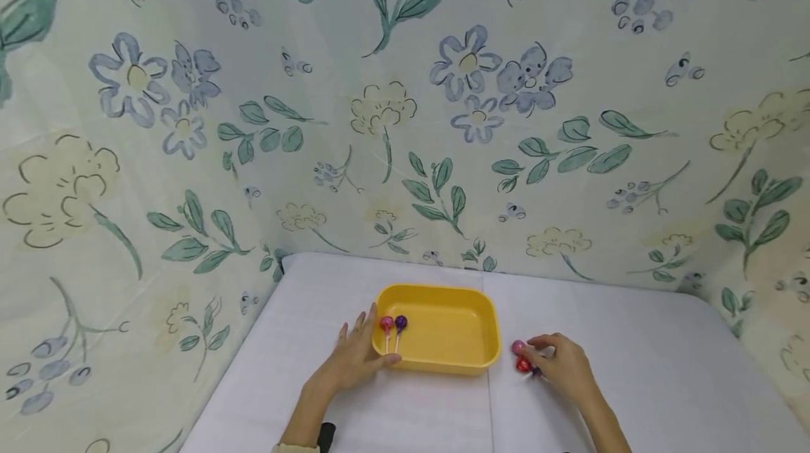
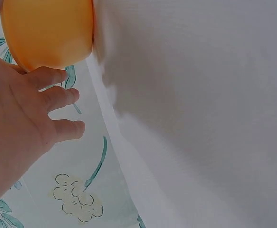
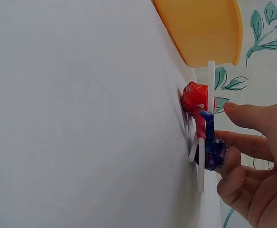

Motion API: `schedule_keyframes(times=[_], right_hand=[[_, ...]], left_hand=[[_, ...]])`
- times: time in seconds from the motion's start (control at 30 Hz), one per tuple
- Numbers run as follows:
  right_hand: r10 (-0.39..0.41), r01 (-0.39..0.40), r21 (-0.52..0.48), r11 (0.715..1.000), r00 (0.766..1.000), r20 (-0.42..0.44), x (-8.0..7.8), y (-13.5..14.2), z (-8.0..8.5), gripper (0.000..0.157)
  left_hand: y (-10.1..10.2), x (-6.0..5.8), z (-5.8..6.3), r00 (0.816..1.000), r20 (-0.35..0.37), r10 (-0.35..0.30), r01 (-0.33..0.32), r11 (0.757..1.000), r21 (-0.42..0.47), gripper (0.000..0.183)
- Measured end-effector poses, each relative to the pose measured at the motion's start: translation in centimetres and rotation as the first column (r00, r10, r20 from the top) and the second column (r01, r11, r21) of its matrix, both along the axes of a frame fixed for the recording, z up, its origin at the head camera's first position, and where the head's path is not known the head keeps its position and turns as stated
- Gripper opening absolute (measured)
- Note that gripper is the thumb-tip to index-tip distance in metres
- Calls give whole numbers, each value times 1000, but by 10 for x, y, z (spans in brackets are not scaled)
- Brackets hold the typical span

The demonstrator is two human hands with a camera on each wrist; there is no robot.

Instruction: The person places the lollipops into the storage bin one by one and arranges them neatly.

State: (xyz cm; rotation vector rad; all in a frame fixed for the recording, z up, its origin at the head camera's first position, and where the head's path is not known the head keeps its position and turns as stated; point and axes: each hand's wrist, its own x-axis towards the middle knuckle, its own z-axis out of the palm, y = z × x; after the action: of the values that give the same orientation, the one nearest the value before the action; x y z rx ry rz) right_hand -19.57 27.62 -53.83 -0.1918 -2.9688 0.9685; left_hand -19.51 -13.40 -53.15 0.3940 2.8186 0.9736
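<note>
The left hand point(image 1: 356, 356) is at the front left corner of a yellow tray point(image 1: 443, 371), its thumb along the front rim and its fingers at the left side. In the left wrist view three fingers are spread beside the tray's wall. A pink lollipop point(image 1: 387, 324) and a purple lollipop point(image 1: 401, 323) lie side by side in the tray. The right hand point(image 1: 563, 363) is over a small cluster: a pink lollipop point(image 1: 518, 347), a red lollipop point(image 3: 194, 98) and a dark purple lollipop point(image 3: 212, 154). Its thumb and index finger are apart, fingertips right at the purple candy.
A white cloth point(image 1: 430, 411) covers the table under the tray and the loose lollipops. Flower-printed fabric point(image 1: 405, 122) rises behind the table and along its sides. A black item point(image 1: 326, 437) shows beside the left wrist.
</note>
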Motion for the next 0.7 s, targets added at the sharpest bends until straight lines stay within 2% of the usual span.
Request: schedule_keyframes(times=[0.17, 0.43, 0.7], right_hand=[[27, -26, 26, 999, 997, -68, 10, 7, 2, 28], [-12, 13, 15, 1000, 999, -30, 13, 7, -2, 31], [28, -28, 4, 1000, 999, -43, 17, 8, -4, 27]], left_hand=[[-1, 1, 0, 1000, -3, -5, 5, 1000, 4, 110], [-2, 0, -1, 1000, 12, 11, -11, 1000, -2, 111], [-1, 0, -1, 1000, 10, 7, -6, 1000, -3, 111]])
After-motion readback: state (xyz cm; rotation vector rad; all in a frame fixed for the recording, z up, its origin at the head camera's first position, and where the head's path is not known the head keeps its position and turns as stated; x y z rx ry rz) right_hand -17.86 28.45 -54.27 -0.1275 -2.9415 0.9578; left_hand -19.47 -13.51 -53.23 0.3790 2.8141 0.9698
